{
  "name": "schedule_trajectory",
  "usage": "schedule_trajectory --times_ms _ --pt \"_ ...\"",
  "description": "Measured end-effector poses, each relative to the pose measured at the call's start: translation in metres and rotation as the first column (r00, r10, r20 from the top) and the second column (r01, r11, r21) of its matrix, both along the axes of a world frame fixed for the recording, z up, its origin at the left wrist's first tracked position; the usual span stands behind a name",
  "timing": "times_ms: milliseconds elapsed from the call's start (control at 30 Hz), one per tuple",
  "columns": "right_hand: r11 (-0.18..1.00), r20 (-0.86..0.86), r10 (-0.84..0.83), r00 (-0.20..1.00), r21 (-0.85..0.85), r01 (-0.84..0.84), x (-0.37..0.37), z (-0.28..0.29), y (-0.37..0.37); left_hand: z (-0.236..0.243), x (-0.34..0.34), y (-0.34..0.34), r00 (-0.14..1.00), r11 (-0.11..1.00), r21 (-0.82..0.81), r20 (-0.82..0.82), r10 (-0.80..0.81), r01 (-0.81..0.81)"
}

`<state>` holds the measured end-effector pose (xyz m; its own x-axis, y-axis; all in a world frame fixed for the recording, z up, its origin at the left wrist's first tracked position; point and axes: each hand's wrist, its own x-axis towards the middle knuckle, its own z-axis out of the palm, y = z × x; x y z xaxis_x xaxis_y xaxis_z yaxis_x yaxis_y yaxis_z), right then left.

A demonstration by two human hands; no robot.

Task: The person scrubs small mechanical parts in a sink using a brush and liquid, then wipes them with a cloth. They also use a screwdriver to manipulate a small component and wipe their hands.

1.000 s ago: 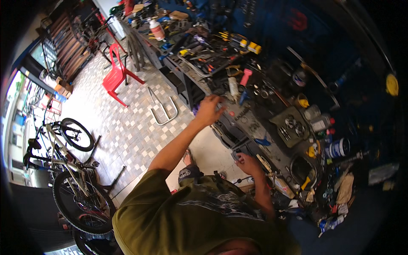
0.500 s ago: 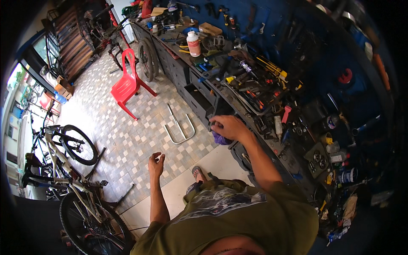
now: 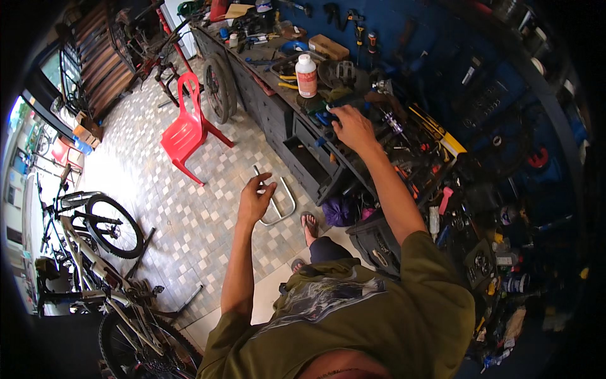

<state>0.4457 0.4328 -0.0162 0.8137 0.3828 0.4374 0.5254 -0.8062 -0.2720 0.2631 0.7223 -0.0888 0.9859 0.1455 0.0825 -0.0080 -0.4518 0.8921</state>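
Observation:
My right hand reaches over the front edge of the cluttered workbench, its fingers apart beside blue-handled tools and a dark cloth. I see nothing held in it. A white bottle with a reddish label stands upright just beyond those fingers. Lower and to the left, my left hand hangs in the air with bent fingers apart and nothing between them. Behind it on the floor lies a bent silver metal tube frame, partly hidden by the hand.
An open drawer juts from the bench below my right arm. A red plastic chair stands on the tiled floor. Bicycles are at left. Below the bench are a purple bag and a dark case.
My right hand has moved from above the drawer area forward to the bench top. My left hand has risen forward and right, now overlapping the tube frame. One foot has stepped forward.

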Motion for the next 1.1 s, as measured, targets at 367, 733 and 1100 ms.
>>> schedule_trajectory --times_ms 367,733,1100 --pt "0.982 -0.035 -0.016 0.999 -0.189 0.009 0.106 -0.055 -0.019 0.066 0.258 -0.092 0.931 0.929 0.162 0.102 -0.352 0.333" --pt "0.952 0.194 -0.303 0.933 0.112 0.285 0.072 -0.015 -0.097 -0.035 0.408 -0.156 0.872 0.758 0.463 -0.076 -0.484 0.461" --pt "0.914 -0.061 -0.349 0.935 0.196 0.354 0.05 -0.033 -0.089 0.177 0.374 -0.167 0.859 0.939 0.113 0.38 -0.343 0.325"
